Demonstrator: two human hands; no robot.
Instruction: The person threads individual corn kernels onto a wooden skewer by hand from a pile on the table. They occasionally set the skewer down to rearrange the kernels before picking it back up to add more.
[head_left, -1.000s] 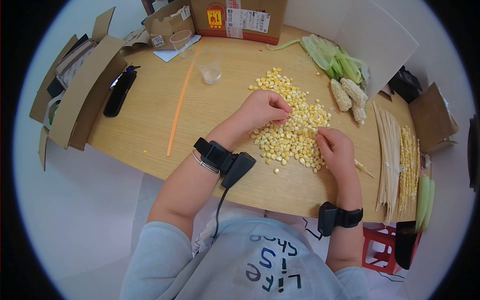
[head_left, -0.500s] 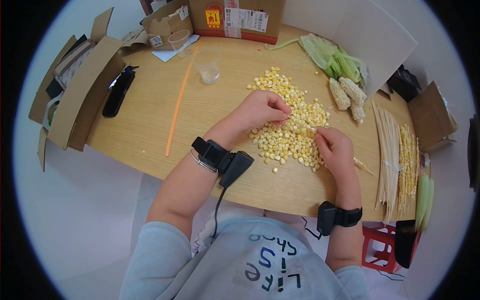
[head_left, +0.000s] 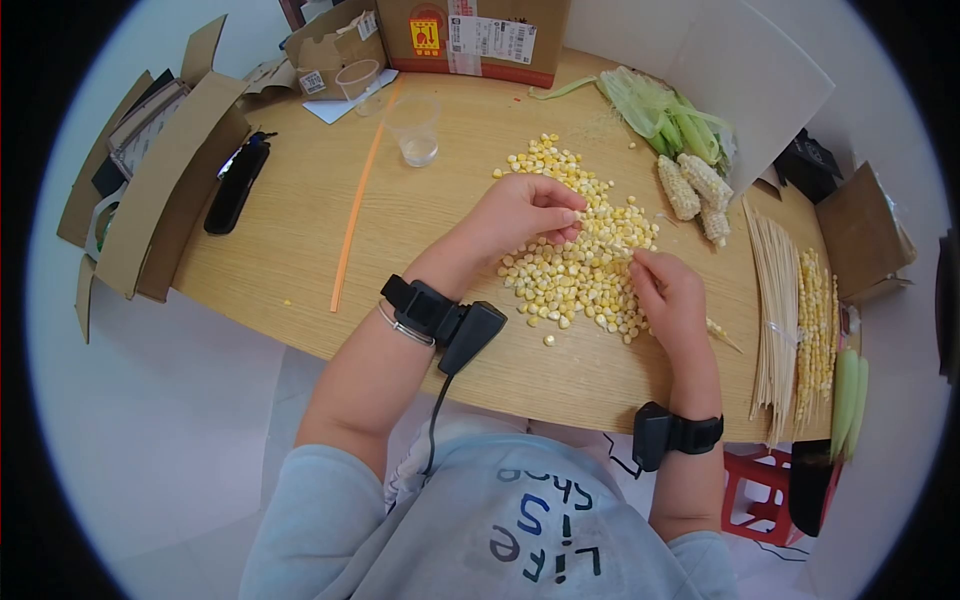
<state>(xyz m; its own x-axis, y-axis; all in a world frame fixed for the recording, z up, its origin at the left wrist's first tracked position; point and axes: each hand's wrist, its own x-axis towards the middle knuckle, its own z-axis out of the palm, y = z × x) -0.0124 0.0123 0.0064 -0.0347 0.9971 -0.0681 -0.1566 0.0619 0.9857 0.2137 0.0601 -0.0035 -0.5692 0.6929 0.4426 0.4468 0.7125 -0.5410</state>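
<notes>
Currently working one small piece at a time at the kernel pile (head_left: 575,287). Left hand (head_left: 535,213): narrow fingertip grip above the pile, apparently on a kernel (head_left: 579,215). Right hand (head_left: 672,297): narrow grip at the pile's right edge, seemingly on the kernel-threaded stick (head_left: 724,336), mostly hidden. Looks like fine pinch control and alignment are needed. Bare stick bundle (head_left: 773,335) lies right of the pile.

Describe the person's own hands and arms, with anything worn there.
Left hand and right hand: no gloves. Black straps hold black boxes at both wrists; a black cable hangs from the left box. A silver-coloured bangle sits beside the left strap. The short sleeves are light blue.
</notes>
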